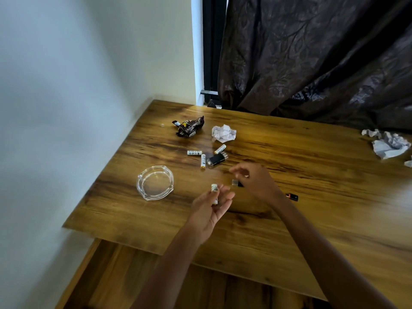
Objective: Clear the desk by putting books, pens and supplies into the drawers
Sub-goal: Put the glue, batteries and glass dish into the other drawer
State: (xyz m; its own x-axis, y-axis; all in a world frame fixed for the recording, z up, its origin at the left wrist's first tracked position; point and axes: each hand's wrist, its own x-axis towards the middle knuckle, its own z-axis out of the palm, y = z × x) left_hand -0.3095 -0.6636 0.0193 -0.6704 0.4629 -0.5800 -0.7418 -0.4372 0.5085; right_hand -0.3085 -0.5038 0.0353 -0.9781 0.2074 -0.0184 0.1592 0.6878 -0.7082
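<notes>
I am cradling a small white cylindrical battery (214, 193) in my left hand (209, 210), palm up and fingers loosely cupped around it, low over the brown wood-grain desk (312, 175). My right hand (256, 179) is hovering just beside it with the fingers curled down toward a small dark lighter-like piece (236, 182) on the desk; whether I am already pinching that piece I cannot tell.

The battery should be light, rigid and smooth, so I judge it will roll off an open palm; taking it across its middle seems safest. Three more white batteries (202, 161) are lying beyond my hands, close to a black rectangular lighter (216, 159), all within easy reach. The round clear glass ashtray (155, 182) to the left looks heavier and breakable. The open wooden drawer (124, 277) is waiting directly below my left forearm.
</notes>
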